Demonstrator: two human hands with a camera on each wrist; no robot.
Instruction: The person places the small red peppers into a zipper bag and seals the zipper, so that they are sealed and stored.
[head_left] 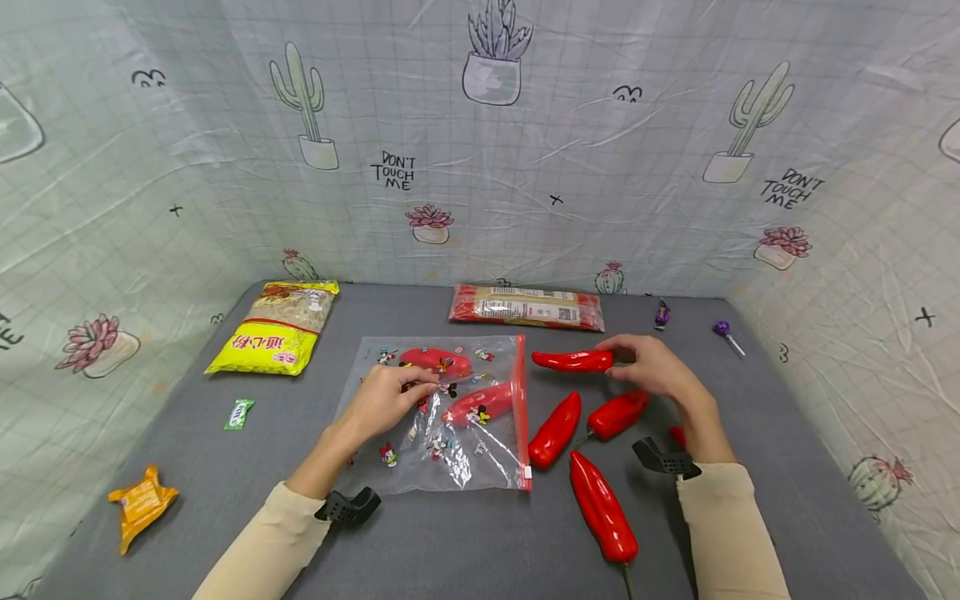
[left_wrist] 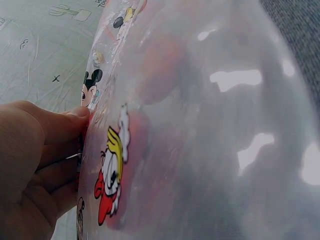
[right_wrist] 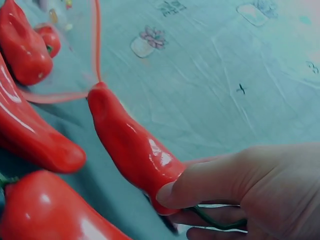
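A clear zip bag [head_left: 480, 473] with cartoon prints and a red zip edge lies on the grey table, its mouth facing right. Through its film show two red peppers, an upper one [head_left: 431, 360] and a lower one [head_left: 487, 404]. My left hand [head_left: 386, 400] pinches the bag's upper film between thumb and fingers, lifting it in the left wrist view. Beside the mouth, my right hand [head_left: 651, 364] grips a red pepper [right_wrist: 135, 145] by its stem end, thumb on top. This pepper's tip points left, close to the zip edge.
Several loose red peppers lie right of the bag, the nearest pepper [head_left: 603, 508] at the front. A yellow food packet [head_left: 270, 337], green sweet [head_left: 239, 414] and orange packet [head_left: 142, 507] lie left. Behind are a red-ended packet [head_left: 525, 307], purple sweet [head_left: 662, 315] and lollipop [head_left: 723, 330].
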